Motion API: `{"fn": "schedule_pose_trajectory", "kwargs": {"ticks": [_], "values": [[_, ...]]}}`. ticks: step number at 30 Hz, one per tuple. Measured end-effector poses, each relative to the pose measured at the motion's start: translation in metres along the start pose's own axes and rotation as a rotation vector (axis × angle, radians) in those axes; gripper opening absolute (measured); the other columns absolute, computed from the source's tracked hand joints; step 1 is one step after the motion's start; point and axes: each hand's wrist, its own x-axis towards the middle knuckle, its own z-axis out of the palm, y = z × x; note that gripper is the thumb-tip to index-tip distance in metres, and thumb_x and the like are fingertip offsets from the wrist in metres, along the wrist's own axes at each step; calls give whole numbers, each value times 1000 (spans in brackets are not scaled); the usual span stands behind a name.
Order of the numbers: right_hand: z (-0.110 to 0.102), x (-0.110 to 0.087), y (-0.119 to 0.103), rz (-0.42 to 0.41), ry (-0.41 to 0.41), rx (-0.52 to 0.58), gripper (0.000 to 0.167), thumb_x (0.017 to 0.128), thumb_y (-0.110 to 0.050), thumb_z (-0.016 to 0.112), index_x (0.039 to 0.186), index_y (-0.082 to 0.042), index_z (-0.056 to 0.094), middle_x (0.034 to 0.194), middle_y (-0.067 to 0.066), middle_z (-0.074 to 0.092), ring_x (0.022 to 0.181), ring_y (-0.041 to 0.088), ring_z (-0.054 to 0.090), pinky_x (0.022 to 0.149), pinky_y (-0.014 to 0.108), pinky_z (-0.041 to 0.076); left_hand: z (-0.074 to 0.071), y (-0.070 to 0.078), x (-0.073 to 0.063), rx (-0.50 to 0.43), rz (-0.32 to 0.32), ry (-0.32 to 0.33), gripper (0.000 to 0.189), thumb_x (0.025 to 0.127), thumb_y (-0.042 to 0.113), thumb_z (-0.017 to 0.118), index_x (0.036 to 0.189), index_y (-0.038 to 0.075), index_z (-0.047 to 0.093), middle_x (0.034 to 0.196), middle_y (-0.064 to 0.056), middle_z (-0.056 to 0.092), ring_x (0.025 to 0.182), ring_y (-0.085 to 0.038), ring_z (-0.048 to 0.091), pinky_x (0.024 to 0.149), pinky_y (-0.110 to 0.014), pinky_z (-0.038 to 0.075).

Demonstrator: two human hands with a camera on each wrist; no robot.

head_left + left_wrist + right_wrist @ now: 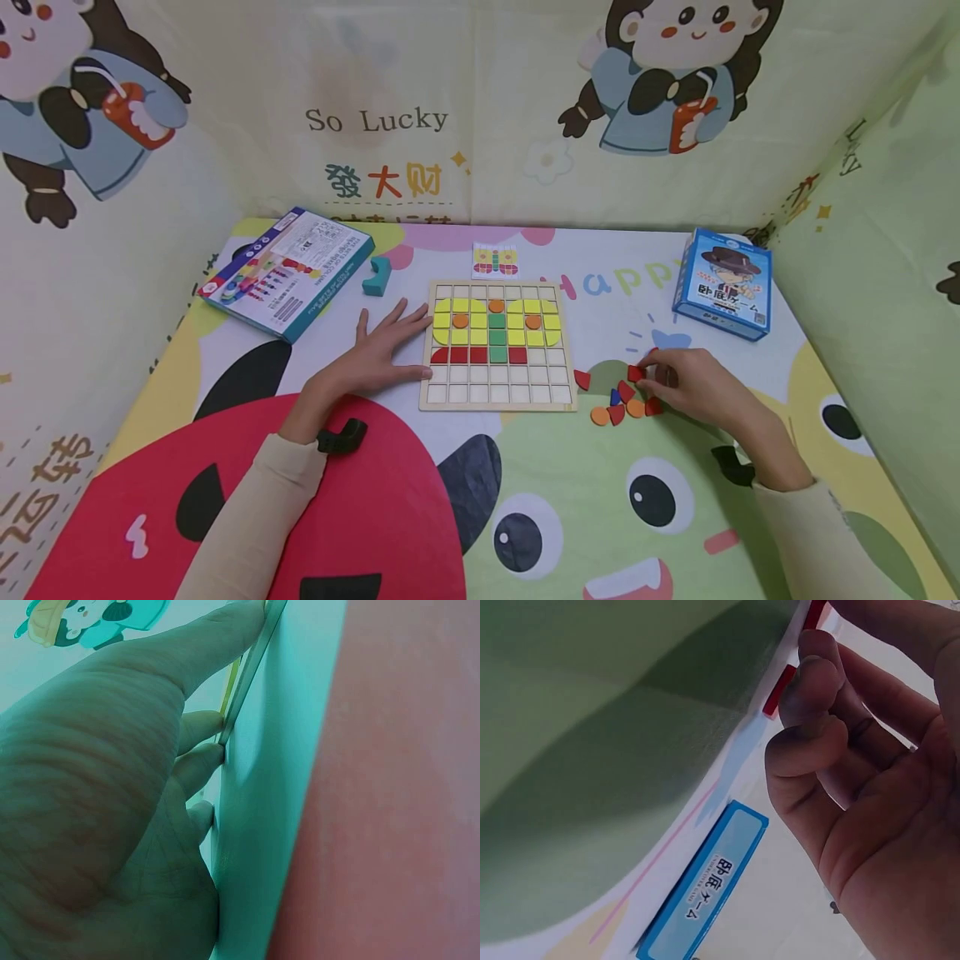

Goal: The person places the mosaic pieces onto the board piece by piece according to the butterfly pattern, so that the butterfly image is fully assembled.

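Note:
A wooden grid board (498,408) lies mid-table, with yellow, green, red and orange tiles forming a butterfly pattern. My left hand (378,354) rests at the board's left edge, fingers spread and thumb stretched toward its lower part; the left wrist view shows those fingertips touching the edge. To the board's right, my right hand (693,383) has curled fingers and pinches a red square tile (636,373) between thumb and forefinger. Below it lie loose pieces: orange discs (600,416), red pieces (626,392) and a blue piece (615,397). Another red piece (780,691) shows beside the fingers.
A small butterfly pattern card (496,261) lies behind the board. At the back left are a large flat game box (288,271) and a teal curved block (377,276). A blue card-game box (723,283) stands at the back right. A printed cloth covers the table.

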Motion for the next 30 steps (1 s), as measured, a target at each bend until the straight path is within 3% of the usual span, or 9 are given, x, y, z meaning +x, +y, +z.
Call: {"fn": "schedule_pose_trajectory", "kwargs": {"ticks": [17,30], "values": [[0,6,-7,32,18,-38,20,94,-19,80,109,-5,78,74,-5,62,71,11,53,61,23,46,0,-1,1,5,2,1,99,86,52,82,168,27,32,180,-1,19,169,-33,-1,124,-75,-19],[9,53,-64,-60,-4,-43,29,96,-30,79,115,-9,79,77,-3,64,72,13,54,64,27,47,0,0,0,-6,6,7,98,87,50,82,168,26,32,180,-1,20,169,-34,0,124,-76,-19]]}}
